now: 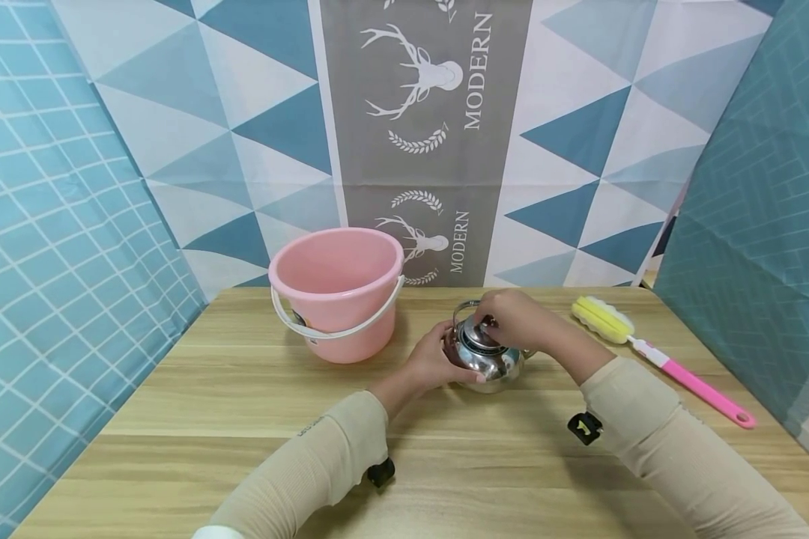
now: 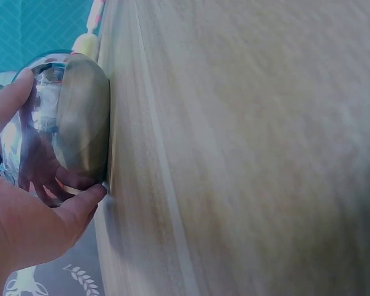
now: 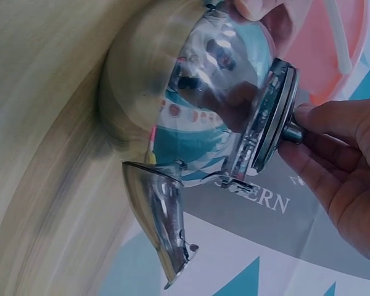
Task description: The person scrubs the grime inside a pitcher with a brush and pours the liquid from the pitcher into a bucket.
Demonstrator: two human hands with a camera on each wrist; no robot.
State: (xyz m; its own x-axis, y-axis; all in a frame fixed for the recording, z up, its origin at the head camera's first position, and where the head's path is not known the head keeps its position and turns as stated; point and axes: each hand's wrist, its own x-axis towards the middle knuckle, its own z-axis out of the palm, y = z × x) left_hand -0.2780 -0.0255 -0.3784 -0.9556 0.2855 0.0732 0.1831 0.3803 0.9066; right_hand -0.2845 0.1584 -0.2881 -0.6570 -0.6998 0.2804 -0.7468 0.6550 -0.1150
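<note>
A shiny metal kettle (image 1: 502,368) stands upright on the table (image 1: 445,464), at the far side and a little right of the middle. The left hand (image 1: 438,363) grips the kettle's round body from the left, the thumb on the near side and the fingers curved around it. The right hand (image 1: 517,322) comes in from the right and pinches the small knob (image 3: 294,132) of the lid (image 3: 276,117) between thumb and fingers. The lid is at the kettle's mouth; whether it sits fully down cannot be told. The spout (image 3: 163,222) sticks out on the right, and part of the arched handle (image 1: 460,307) shows at the far left of the lid.

To the left of the kettle, well apart from it, a pink bucket (image 1: 337,296) stands with its white handle (image 1: 350,329) hanging down on the near side. On the right lies a brush (image 1: 688,378), its yellow and white head toward the far edge and its pink grip pointing near and right.

Beige sleeves (image 1: 303,457) cover both forearms. Behind the table hangs a patterned cloth (image 1: 425,150) with triangles, deer heads and the word "MODERN".
</note>
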